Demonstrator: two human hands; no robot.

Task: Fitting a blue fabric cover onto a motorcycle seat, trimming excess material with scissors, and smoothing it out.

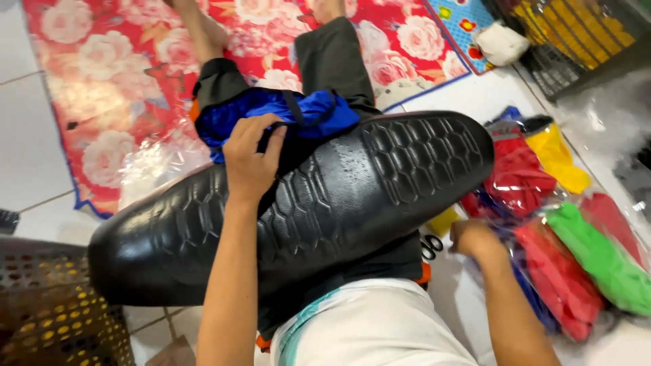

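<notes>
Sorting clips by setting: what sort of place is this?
Probably a home workshop floor: the person sits on white tiles by a floral mat, a black seat across the lap, bagged coloured fabrics piled alongside.

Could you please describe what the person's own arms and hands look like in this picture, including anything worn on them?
Both forearms are bare, with no sleeves in view. The left hand and right hand carry no gloves, and no rings, watch or bracelets can be seen. The right hand is slightly blurred, so small details there cannot be told. Near the body a white shirt with a teal stripe shows.
</notes>
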